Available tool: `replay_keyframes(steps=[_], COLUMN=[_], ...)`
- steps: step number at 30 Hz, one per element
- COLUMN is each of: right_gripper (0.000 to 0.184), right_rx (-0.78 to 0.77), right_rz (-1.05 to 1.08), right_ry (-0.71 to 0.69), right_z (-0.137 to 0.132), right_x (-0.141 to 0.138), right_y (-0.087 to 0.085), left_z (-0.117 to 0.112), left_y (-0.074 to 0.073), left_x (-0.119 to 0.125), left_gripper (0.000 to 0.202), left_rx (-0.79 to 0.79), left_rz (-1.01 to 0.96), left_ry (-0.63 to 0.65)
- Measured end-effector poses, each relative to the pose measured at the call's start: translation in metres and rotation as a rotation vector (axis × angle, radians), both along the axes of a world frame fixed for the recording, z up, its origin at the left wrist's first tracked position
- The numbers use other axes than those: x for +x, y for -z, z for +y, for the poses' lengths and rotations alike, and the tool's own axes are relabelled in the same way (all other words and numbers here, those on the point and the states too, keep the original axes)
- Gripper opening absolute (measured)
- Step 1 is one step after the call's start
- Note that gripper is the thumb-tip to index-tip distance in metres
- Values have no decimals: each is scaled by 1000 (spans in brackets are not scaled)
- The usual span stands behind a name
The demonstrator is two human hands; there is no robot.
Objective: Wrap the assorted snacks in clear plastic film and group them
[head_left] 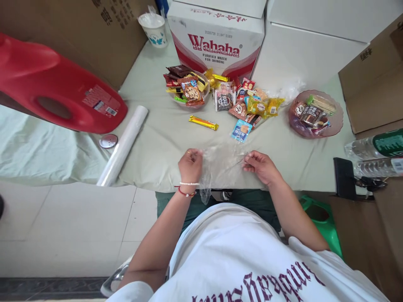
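A thin clear plastic bag (220, 165) is stretched between my hands at the table's front edge, with one corner drooping over it. My left hand (190, 165) is closed, pinching the bag's left side. On the other side, my right hand (260, 165) pinches it between thumb and fingers. Just beyond the bag lie a blue snack packet (241, 131) and a yellow wrapped bar (203, 123). Behind these is a loose pile of wrapped snacks (242, 100). A bowl (206, 100) heaped with snacks stands left of the pile, and a pinkish clear bowl (335, 119) with several snacks stands right.
At left are a red jug (103, 96), a round lid (108, 141) and a clear plastic roll (124, 144). A Wahaha carton (217, 42) and paper cup (154, 31) stand at the back. Plastic bottles (374, 155) and a black phone-like object (344, 178) are at right.
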State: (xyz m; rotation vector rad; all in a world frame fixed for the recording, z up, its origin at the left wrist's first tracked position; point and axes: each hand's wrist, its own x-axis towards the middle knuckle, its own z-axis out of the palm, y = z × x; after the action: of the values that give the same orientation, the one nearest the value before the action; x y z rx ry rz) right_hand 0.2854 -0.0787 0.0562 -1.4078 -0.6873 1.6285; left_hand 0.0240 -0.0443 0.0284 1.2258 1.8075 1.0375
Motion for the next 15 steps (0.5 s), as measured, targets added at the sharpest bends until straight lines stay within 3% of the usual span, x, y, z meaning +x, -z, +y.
replay_keyframes(steps=[4,7,9,10,12,15], right_gripper=[56,52,48,47,45,44], right_rx=[-11,3,13,16,22,30], right_rz=[-155,-238,-271,-282,-295,-306], right_ry=[51,34,15,8,0,-6], right_z=[-1,-3,-3,-3,-2,-2], right_x=[23,28,27,25,23,23], right_y=[9,15,17,18,19,18], left_z=[11,4,-7,-12,-21,-25], left_y=[10,18,23,26,28,24], left_x=[-11,-8,-6,-5,-4,-4], left_gripper=[20,43,34,24,9,14], left_rx=[82,308,477,544,627,610], left_rz=[213,372,499,551,612,638], left_ry=[-204,-285,-271,-201,80,566])
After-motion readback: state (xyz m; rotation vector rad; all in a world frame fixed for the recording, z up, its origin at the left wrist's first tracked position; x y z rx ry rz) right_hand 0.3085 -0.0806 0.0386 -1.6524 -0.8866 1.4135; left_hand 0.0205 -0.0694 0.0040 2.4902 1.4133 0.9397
